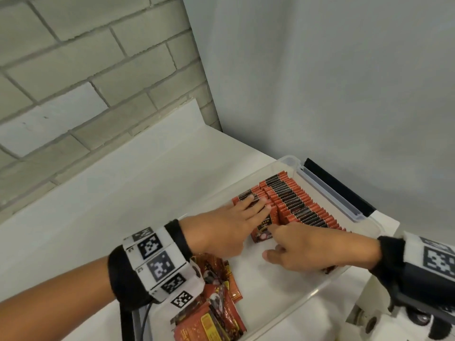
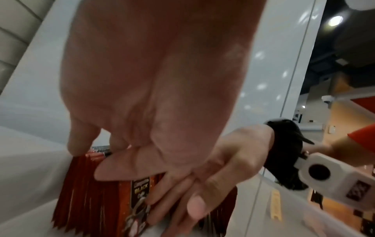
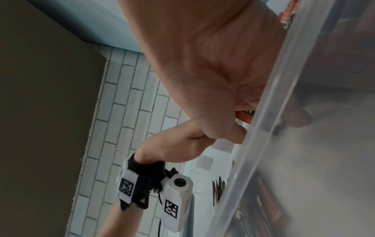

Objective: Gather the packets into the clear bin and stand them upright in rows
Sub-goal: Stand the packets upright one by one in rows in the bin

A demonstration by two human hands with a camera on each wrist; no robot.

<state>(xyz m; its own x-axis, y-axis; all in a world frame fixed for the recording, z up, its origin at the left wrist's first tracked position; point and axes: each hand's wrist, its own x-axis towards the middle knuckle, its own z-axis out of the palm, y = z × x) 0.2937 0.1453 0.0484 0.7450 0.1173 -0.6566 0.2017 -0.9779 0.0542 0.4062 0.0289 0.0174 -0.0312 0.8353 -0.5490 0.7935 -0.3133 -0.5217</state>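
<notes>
Clear bin (image 1: 327, 195): lower right of the head view, on a white worktop (image 1: 123, 193).
Standing packets (image 1: 300, 205): upright in rows along the bin's far wall.
Loose packets (image 1: 214, 299): heaped at bottom centre.
Left hand (image 1: 229, 225): fingers straight, pressing the shorter row's tops.
Right hand (image 1: 307, 247): grip pinching the front standing packet (image 1: 262, 230).

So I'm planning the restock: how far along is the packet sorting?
Done: one long row stands upright along the clear bin's far wall. In hand: a second, shorter row; the left hand rests flat on its tops while the right hand steadies its front packet. Left: the loose pile lying flat at the near end.
</notes>
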